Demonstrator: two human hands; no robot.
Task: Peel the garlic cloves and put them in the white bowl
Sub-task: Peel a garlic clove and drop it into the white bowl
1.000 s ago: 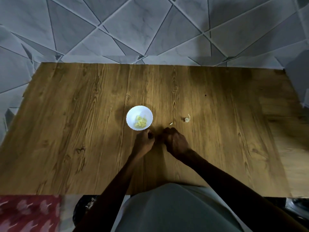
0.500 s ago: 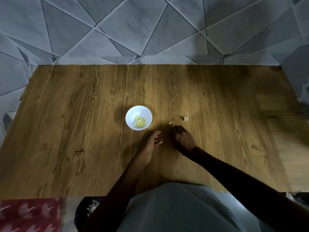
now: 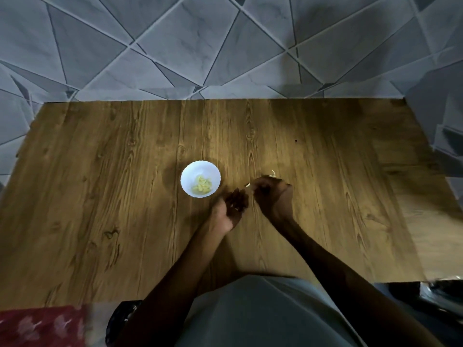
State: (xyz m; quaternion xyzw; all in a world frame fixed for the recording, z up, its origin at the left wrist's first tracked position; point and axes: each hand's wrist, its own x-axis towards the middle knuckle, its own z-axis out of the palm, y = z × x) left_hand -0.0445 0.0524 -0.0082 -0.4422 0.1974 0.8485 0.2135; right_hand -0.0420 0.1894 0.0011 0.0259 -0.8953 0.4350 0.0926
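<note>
One garlic clove point(image 3: 272, 174) is lying on the bench point(image 3: 100, 196) right of the white bowl point(image 3: 193, 171), right hand point(image 3: 273, 195) curling fingers over it, grip unclear, left hand point(image 3: 231, 209) resting slack; light, slippery, likely needing a sideways pinch.

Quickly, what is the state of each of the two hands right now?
Left hand: open, palm up, nothing seen in it.
Right hand: curled over the garlic clove; whether it grips cannot be told.
</note>
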